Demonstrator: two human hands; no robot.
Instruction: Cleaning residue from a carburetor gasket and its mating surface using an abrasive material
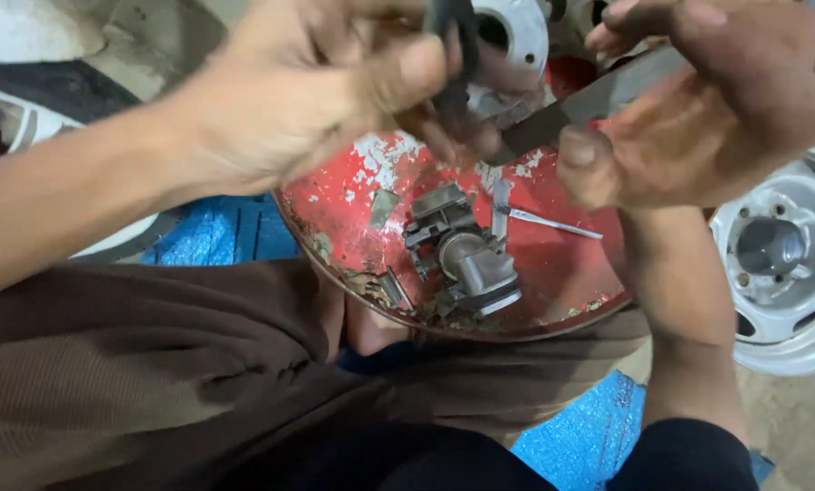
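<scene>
From the head camera, the left hand [335, 82] pinches a small black part [453, 55] above the red drum lid [571, 273]. The right hand [725, 109] grips a flat metal file [589, 105] touching it; a grey metal assembly [466, 255] lies below.

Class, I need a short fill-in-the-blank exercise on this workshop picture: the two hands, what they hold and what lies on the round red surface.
1. The left hand pinches a small ____ part in its fingers.
2. The right hand grips a flat metal ____.
3. The grey metal assembly lies on a round, chipped ____ disc.
4. A silver ____ stands to the right of the disc.

Missing words: black; file; red; wheel
</scene>
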